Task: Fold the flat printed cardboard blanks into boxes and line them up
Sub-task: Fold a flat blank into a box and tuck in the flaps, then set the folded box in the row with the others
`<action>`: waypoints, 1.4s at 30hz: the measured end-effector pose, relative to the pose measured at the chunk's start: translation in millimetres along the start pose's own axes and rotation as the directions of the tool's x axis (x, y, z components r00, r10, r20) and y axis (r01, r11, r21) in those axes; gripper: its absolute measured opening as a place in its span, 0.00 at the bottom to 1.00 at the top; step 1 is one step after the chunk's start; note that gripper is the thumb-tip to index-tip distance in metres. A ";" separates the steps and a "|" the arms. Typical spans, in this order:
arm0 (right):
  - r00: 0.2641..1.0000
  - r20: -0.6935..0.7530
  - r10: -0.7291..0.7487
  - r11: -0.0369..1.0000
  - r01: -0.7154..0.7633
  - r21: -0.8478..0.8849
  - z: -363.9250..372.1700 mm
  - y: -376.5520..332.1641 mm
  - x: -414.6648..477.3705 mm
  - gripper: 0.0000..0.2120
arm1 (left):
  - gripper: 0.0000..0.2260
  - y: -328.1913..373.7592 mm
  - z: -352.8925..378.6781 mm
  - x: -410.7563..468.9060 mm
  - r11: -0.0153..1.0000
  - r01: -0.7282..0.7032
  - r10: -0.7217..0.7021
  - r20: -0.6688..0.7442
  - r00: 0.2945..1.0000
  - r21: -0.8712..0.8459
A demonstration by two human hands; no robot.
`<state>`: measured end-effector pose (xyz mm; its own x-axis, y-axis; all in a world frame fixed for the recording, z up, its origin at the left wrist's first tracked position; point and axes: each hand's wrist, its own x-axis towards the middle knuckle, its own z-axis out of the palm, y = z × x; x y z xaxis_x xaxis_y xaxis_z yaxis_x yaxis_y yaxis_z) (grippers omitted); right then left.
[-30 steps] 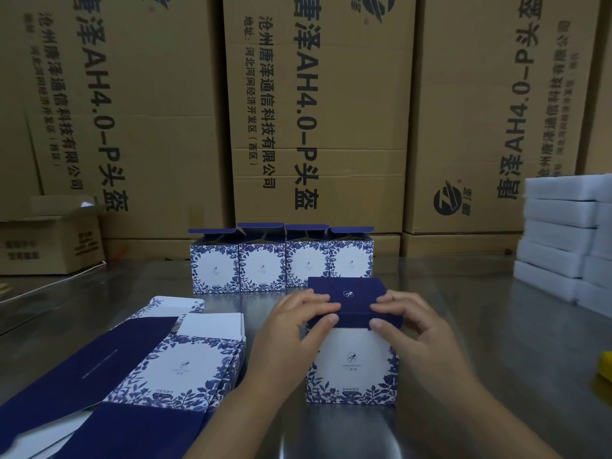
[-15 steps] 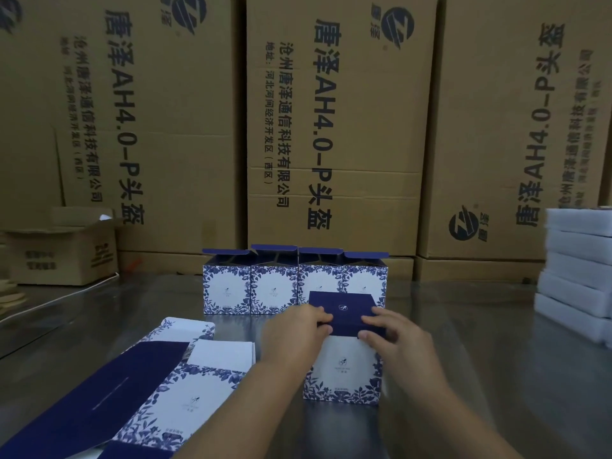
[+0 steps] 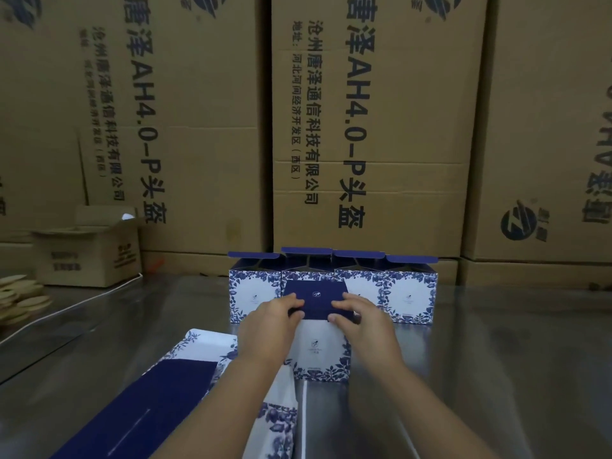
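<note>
A folded blue-and-white floral box (image 3: 319,354) stands on the steel table in front of me, its dark blue lid flap (image 3: 315,299) down on top. My left hand (image 3: 270,321) grips the box's upper left corner, fingers on the lid and thumb on the front edge. My right hand (image 3: 361,321) grips the upper right corner the same way. Behind it stands a row of several folded boxes (image 3: 410,293) with their top flaps open. A pile of flat printed blanks (image 3: 172,392) lies at the lower left, partly under my left forearm.
Large brown shipping cartons (image 3: 371,127) form a wall along the table's far edge. A small open carton (image 3: 89,256) sits at the back left, with pale flat pieces (image 3: 20,298) beside it. Bare steel table (image 3: 496,359) stretches to the right.
The box in my hands has moved away from me toward the row. The view has tilted up, so the white stack at the right has left the frame.
</note>
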<state>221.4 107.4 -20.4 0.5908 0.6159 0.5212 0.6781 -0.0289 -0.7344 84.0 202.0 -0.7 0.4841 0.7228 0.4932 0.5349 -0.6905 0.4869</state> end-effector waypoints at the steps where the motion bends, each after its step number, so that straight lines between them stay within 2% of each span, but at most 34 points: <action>1: 1.000 0.003 -0.004 1.000 0.004 0.014 6.0 -1.0 4.5 0.12 | 0.12 -4.6 -0.9 4.2 1.000 0.008 -0.008 -0.009 1.000 0.007; 5: 1.000 0.021 -0.001 0.999 0.000 0.041 38.7 -8.4 21.7 0.12 | 0.12 -30.1 -6.9 20.6 0.997 0.067 -0.065 -0.053 0.996 0.037; 12: 0.997 0.075 -0.026 0.997 0.020 0.078 78.3 -22.2 40.8 0.11 | 0.12 -69.1 -15.8 37.1 0.992 0.075 -0.062 -0.122 0.991 0.100; 20: 0.994 0.087 -0.070 0.997 0.067 0.043 115.7 -35.0 55.4 0.12 | 0.12 -107.1 -18.0 59.5 0.986 0.142 -0.124 -0.176 0.977 0.092; 24: 0.994 0.075 -0.083 0.996 0.084 -0.008 132.8 -37.2 64.9 0.11 | 0.11 -117.1 -19.8 73.8 0.984 0.106 -0.078 -0.191 0.978 0.143; 26: 0.993 0.083 -0.079 0.997 0.081 -0.017 139.0 -36.9 72.5 0.12 | 0.12 -117.1 -15.9 81.8 0.927 0.030 0.046 -0.195 0.980 0.374; 28: 0.993 0.093 -0.069 0.997 0.073 -0.035 143.7 -36.2 80.5 0.13 | 0.11 -111.4 -8.7 90.2 0.772 -0.029 0.150 -0.137 0.979 0.635; 30: 0.991 0.116 -0.064 0.995 0.072 -0.065 146.5 -34.6 88.1 0.15 | 0.09 -104.4 -2.9 99.6 0.633 -0.051 0.158 -0.065 0.985 0.772; 33: 0.968 0.229 -0.100 0.971 0.145 -0.188 149.6 -27.9 91.1 0.22 | 0.09 -102.4 4.2 116.4 0.544 -0.062 0.116 -0.002 0.993 0.837; 36: 0.942 0.311 -0.130 0.928 0.226 -0.296 154.1 -12.1 70.8 0.32 | 0.09 -101.6 14.3 132.2 0.527 -0.031 0.059 -0.001 0.998 0.850; 40: 0.934 0.355 -0.049 0.951 0.152 -0.270 156.1 10.4 32.4 0.38 | 0.11 -92.9 32.7 149.5 0.527 0.022 -0.049 0.005 0.999 0.849; 42: 0.927 0.374 -0.005 0.972 0.093 -0.217 150.0 15.2 19.9 0.37 | 0.13 -89.4 34.6 157.7 0.532 0.022 -0.100 0.037 0.994 0.847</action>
<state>177.9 237.3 -86.4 0.3807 0.8658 0.3248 0.8088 -0.1415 -0.5709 136.5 378.7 8.6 0.4532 0.7888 0.4152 0.8815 -0.3274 -0.3403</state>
